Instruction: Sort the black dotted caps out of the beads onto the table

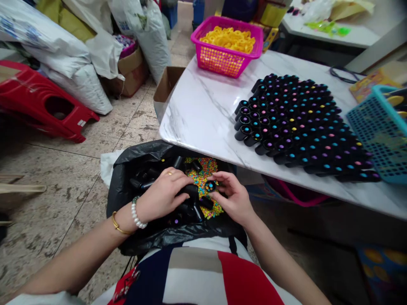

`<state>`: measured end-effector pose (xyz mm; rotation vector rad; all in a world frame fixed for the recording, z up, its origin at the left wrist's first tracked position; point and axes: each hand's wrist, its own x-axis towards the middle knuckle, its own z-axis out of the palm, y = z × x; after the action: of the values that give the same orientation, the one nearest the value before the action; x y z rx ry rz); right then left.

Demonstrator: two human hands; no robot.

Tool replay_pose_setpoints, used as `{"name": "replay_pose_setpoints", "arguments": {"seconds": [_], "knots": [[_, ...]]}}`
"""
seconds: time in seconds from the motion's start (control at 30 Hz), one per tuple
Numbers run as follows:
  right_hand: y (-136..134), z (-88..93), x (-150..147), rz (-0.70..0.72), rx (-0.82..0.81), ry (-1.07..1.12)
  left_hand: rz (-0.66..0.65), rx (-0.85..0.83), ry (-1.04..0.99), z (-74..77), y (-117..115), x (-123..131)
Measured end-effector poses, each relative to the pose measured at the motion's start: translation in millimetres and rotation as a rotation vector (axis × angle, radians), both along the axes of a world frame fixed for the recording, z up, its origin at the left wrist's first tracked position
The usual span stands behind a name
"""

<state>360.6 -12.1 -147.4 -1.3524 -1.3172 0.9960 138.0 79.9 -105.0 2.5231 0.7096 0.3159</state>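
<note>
A container lined with a black plastic bag (136, 154) sits at my lap, holding loose black tubes and many small coloured beads (203, 169). My right hand (233, 197) pinches a short black tube (210, 185) between thumb and fingers, its open end facing up with beads inside. My left hand (167, 188) is curled around another black tube (191, 191) over the pile, partly hidden by the fingers. On the table to the right stand many black tubes (286, 114) packed upright in rows, each with a blue, purple, pink or yellow bead showing at its top.
The white marbled table (197, 110) edges over the lined container. A pink basket of yellow rings (227, 63) stands at its far end, a blue basket (378, 127) at the right. On the floor are a red stool (41, 101), white sacks (76, 72) and a cardboard box (168, 82).
</note>
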Motion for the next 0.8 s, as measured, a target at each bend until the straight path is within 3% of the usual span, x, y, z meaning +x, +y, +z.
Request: {"name": "replay_pose_setpoints", "arguments": {"seconds": [0.13,0.4,0.5,0.6,0.67,0.8], "knots": [[-1.3,1.7,-5.0,-0.032,0.018,0.078,0.008,0.022,-0.041,-0.2,-6.7,8.7],[5.7,16.7,-11.6,0.074,0.077,-0.112,0.050,-0.008,-0.241,-1.7,-7.2,21.0],[3.8,23.6,-5.8,0.103,-0.028,-0.455,0.148,-0.027,-0.313,-4.7,-3.9,18.0],[0.4,26.1,-7.0,0.304,-0.221,-0.942,0.225,-0.079,-0.348,-7.1,-0.5,14.6],[-0.4,23.9,-13.2,0.431,-0.282,-1.134,0.228,-0.097,-0.329,-9.1,0.5,13.7],[5.4,16.0,-28.2,0.347,-0.257,-1.345,0.181,-0.053,-0.307,-14.0,-0.5,14.6]]}}
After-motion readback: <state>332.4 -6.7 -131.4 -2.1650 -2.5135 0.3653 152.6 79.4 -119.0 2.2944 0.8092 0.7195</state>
